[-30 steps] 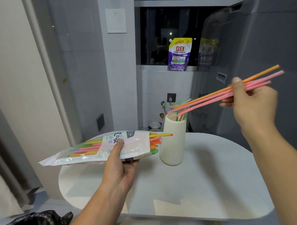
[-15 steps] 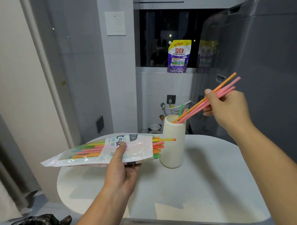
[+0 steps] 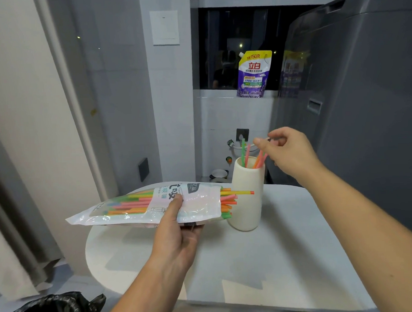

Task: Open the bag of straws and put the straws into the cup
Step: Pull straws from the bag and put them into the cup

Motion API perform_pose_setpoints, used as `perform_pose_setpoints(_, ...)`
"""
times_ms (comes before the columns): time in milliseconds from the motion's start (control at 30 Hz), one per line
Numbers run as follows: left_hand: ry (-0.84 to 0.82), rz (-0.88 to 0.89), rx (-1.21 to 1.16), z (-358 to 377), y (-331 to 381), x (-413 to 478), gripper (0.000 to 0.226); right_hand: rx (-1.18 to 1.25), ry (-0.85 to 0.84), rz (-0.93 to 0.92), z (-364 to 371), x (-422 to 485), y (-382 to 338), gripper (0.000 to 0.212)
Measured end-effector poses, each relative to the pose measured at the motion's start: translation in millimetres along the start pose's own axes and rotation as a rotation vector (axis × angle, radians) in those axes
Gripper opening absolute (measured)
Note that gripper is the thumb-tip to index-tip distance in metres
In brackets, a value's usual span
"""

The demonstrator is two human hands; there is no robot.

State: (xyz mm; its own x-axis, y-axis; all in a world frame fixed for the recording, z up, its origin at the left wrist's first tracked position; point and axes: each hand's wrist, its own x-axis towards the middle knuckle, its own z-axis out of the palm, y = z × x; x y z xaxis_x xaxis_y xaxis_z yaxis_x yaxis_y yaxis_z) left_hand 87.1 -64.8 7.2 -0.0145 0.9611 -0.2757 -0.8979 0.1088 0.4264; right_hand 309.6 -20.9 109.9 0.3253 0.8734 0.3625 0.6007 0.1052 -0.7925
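My left hand holds the clear bag of straws level above the table, its open end toward the cup. Coloured straw ends stick out of the opening, and one yellow straw reaches in front of the cup. The tall cream cup stands upright on the table with several green, pink and orange straws in it. My right hand hovers just above and right of the cup's rim. Its fingers pinch the top ends of the pink and orange straws, whose lower ends are inside the cup.
The round white table carries the cup. A grey washing machine stands close on the right. A purple detergent pouch sits on the window ledge behind. A black rubbish bag lies at the lower left.
My right hand came down and left with the pink and orange straws, and their lower ends slid into the cup. The left hand kept the bag nearly still.
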Motion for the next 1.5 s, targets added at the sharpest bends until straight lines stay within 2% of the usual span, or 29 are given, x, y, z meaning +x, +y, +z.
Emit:
perform_pose_setpoints(100,-0.001,-0.003,0.006,1,2,0,0.041,0.099,0.055,0.068,2,-8,5,0.080)
perform_pose_setpoints(133,0.000,-0.002,0.003,1,3,-1,0.041,0.131,0.096,0.085,3,-12,7,0.080)
perform_pose_setpoints(233,0.000,0.005,-0.007,2,5,-2,0.042,0.189,0.264,0.088,6,-38,8,0.050)
perform_pose_setpoints(267,-0.001,0.005,-0.008,2,5,-3,0.042,0.202,0.268,0.084,10,-49,9,0.048)
perform_pose_setpoints(333,-0.005,0.008,-0.006,2,5,-5,0.040,0.170,0.123,0.074,20,-71,7,0.052)
perform_pose_setpoints(433,-0.016,0.011,-0.003,3,5,-7,0.041,0.083,-0.144,0.085,34,-89,3,0.047)
perform_pose_setpoints(733,-0.062,0.050,0.082,-1,6,-15,0.038,0.261,-0.282,0.092,38,-101,-4,0.019)
perform_pose_setpoints(833,-0.052,0.050,0.075,-1,10,-15,0.036,0.245,-0.263,0.081,31,-98,-2,0.020)
perform_pose_setpoints(967,-0.024,0.043,0.032,-2,16,-11,0.040,0.296,-0.127,0.117,22,-92,4,0.022)
perform_pose_setpoints(1067,-0.015,0.045,0.012,-3,16,-10,0.041,0.532,-0.103,0.236,20,-94,9,0.024)
perform_pose_setpoints(1167,-0.011,0.034,0.018,-2,13,-12,0.040,0.762,-0.187,0.374,27,-101,9,0.024)
perform_pose_setpoints(1267,-0.008,0.029,0.019,0,10,-13,0.040,0.872,-0.203,0.480,37,-106,5,0.024)
perform_pose_setpoints(1367,-0.015,0.038,0.014,0,11,-14,0.041,0.988,-0.117,0.572,44,-108,3,0.026)
perform_pose_setpoints(1500,-0.021,0.051,0.012,0,12,-14,0.040,1.024,-0.148,0.552,58,-117,4,0.023)
